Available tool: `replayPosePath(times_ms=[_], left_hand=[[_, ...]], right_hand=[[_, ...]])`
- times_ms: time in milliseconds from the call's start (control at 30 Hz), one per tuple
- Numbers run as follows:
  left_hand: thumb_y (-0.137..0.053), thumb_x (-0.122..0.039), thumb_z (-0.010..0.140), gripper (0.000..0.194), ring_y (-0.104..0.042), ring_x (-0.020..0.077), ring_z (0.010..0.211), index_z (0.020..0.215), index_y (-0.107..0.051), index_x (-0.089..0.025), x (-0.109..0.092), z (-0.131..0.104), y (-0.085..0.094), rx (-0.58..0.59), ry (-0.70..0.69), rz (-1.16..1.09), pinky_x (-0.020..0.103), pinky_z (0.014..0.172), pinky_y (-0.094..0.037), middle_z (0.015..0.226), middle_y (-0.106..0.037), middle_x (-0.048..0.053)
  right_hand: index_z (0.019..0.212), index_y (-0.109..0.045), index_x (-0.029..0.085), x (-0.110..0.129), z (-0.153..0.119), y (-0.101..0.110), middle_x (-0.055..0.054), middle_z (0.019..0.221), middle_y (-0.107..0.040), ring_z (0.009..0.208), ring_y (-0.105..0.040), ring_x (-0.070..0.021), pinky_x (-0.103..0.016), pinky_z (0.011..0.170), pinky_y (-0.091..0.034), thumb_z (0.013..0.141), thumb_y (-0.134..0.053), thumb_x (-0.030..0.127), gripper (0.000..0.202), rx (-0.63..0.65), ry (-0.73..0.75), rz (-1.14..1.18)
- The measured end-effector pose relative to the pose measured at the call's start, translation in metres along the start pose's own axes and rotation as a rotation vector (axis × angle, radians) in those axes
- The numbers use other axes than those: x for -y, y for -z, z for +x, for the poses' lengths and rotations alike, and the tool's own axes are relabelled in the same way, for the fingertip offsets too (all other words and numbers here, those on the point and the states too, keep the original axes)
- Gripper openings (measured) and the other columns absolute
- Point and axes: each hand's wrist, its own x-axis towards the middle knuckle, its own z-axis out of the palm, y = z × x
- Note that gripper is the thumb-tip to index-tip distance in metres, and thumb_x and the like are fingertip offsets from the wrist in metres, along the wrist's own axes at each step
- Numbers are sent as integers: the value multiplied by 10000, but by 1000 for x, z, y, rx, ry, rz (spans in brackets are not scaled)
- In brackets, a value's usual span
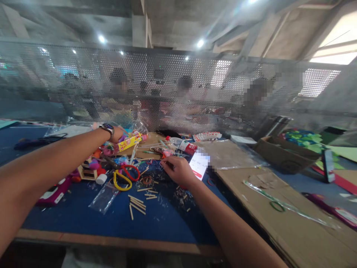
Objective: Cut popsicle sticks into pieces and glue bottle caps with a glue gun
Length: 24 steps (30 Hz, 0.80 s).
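My left hand, with a watch on its wrist, reaches to the back of the blue table, beside a plastic bottle with a yellow label. Its fingers are blurred and partly hidden, so whether it grips anything is unclear. Lower and to the right, my right hand hovers over the clutter with its fingers curled together; what they hold, if anything, does not show. A lit phone lies by that hand, and a red-capped bottle is just behind. Scissors with red and yellow handles lie between my arms.
Short wooden sticks and a clear plastic bag lie at the front. A cardboard sheet covers the right side, with a cardboard box behind it. A perforated metal screen stands along the back, people beyond it.
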Motion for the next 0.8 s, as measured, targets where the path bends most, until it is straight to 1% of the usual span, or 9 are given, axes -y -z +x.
replayPosePath(times_ms=[167, 267, 333, 467, 800], left_hand=[[-612, -347, 959, 327, -644, 245, 1057, 1226, -612, -157, -1, 0, 14, 242, 84, 17, 436, 887, -571, 1243, -627, 95], [-614, -346, 958, 326, -645, 243, 1053, 1224, -612, -157, -6, -3, 14, 352, 109, 0, 434, 884, -572, 1239, -629, 95], [-614, -345, 959, 325, -649, 238, 1040, 1221, -612, -153, -9, -4, 11, 405, 112, -31, 429, 874, -576, 1226, -633, 95], [-611, -340, 962, 324, -658, 221, 1005, 1223, -604, -147, -15, -6, 6, 459, 114, -115, 416, 846, -584, 1196, -641, 97], [-608, -344, 964, 317, -661, 215, 991, 1213, -607, -148, -19, -13, -1, 510, 170, -241, 407, 835, -586, 1182, -645, 95]], right_hand=[[882, -717, 199, 0, 0, 1, -60, 794, -754, 675, -676, -181, -275, 659, -491, 927, -558, 233, 169, 3, -5, 8], [868, -717, 195, 0, 0, 1, -64, 779, -749, 663, -673, -186, -281, 648, -489, 928, -553, 241, 180, 3, -5, 7], [860, -716, 195, 0, 1, 1, -64, 772, -746, 657, -669, -186, -282, 643, -487, 930, -552, 246, 186, 2, -8, 4], [865, -715, 200, 0, 1, 1, -57, 773, -745, 661, -667, -181, -277, 650, -487, 927, -556, 245, 176, 5, -15, 0], [864, -718, 202, -1, 1, 3, -51, 766, -748, 666, -672, -177, -265, 647, -474, 921, -568, 234, 164, 13, -23, 1]])
